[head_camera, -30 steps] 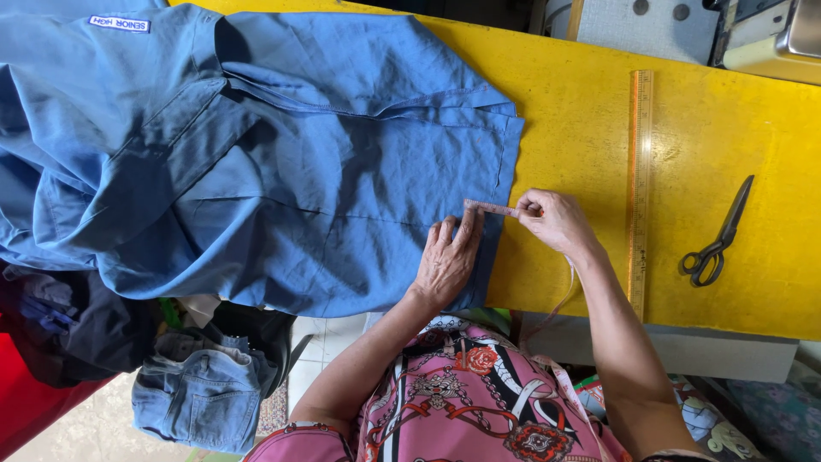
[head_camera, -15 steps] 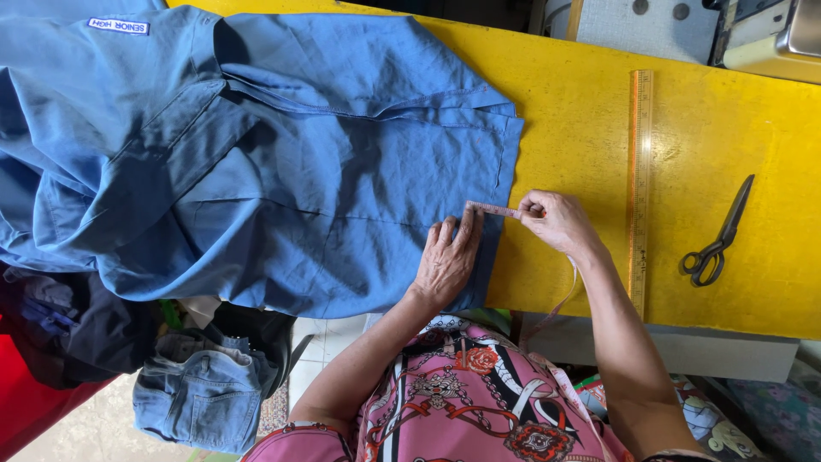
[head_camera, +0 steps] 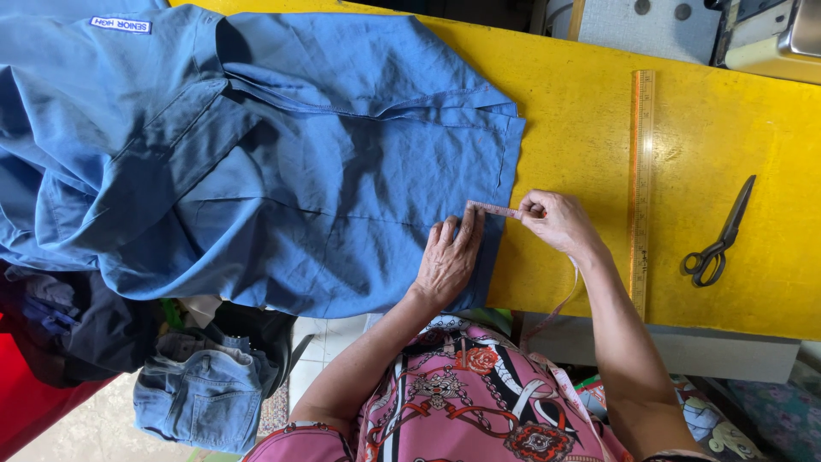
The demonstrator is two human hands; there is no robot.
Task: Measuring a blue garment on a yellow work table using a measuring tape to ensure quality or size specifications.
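Pink measuring tape [head_camera: 494, 208] pinched taut in right hand [head_camera: 560, 224] fingers, pressed flat under left hand [head_camera: 448, 258] fingers on blue shirt [head_camera: 282, 162] hem; measuring underway, scissors [head_camera: 718, 237] untouched, well right.

Yellow table [head_camera: 581, 111]: blue shirt [head_camera: 282, 162], ruler [head_camera: 640, 188], scissors [head_camera: 718, 239].

A tailoring workshop: yellow cutting table [head_camera: 590, 111], long ruler [head_camera: 640, 188], scissors [head_camera: 718, 239], heaped garments [head_camera: 201, 398] beneath.
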